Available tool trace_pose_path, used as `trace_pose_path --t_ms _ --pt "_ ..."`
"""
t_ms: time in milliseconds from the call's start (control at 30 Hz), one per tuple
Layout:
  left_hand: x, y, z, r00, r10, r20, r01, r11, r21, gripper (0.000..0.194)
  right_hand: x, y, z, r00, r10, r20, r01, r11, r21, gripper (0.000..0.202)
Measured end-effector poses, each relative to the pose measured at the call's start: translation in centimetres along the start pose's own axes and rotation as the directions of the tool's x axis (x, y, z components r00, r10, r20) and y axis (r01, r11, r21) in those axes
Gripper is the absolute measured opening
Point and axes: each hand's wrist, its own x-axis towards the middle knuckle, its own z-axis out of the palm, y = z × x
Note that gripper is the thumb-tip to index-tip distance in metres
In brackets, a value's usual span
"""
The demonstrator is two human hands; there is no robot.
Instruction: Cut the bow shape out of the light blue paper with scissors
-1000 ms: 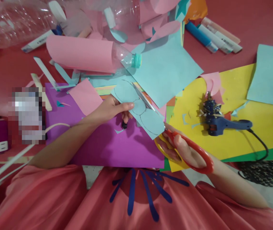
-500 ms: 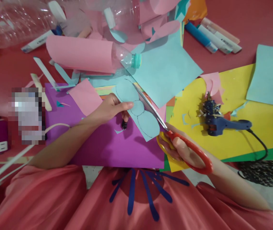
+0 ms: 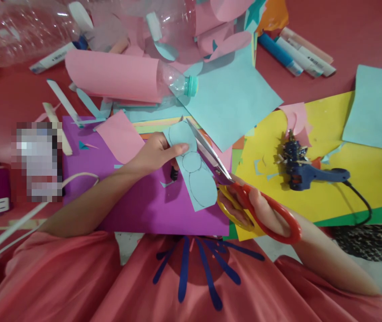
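My left hand (image 3: 160,152) pinches a light-blue paper strip (image 3: 197,183) near its upper end, thumb on top. Rounded outlines are drawn on the strip in dark line, and part of its right edge follows those curves. In my right hand (image 3: 251,205) are scissors (image 3: 218,163) with one red and one yellow handle loop. Their blades point up and left, slightly parted, alongside the strip's upper right edge. Whether they touch the paper I cannot tell. Beneath both hands lies a purple sheet (image 3: 164,214).
A pink-wrapped bottle (image 3: 113,76) lies beyond my left hand, near a large light-blue sheet (image 3: 231,103). On the right, a blue glue gun (image 3: 305,175) with a cord rests on yellow paper (image 3: 328,205). Several markers (image 3: 298,53) lie at the back right.
The paper strip has turned steeper, its lower end swinging left, and its upper end sits slightly lower. The scissors' blades and handles have spread wider apart.
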Motion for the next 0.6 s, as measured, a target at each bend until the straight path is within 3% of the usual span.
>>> trace_pose_path --t_ms 600 --pt "0.17 0.02 0.15 0.998 0.061 0.0 -0.061 0.996 -0.07 0.027 0.39 -0.06 0.69 0.996 0.024 -0.09 -0.02 0.998 0.054 0.061"
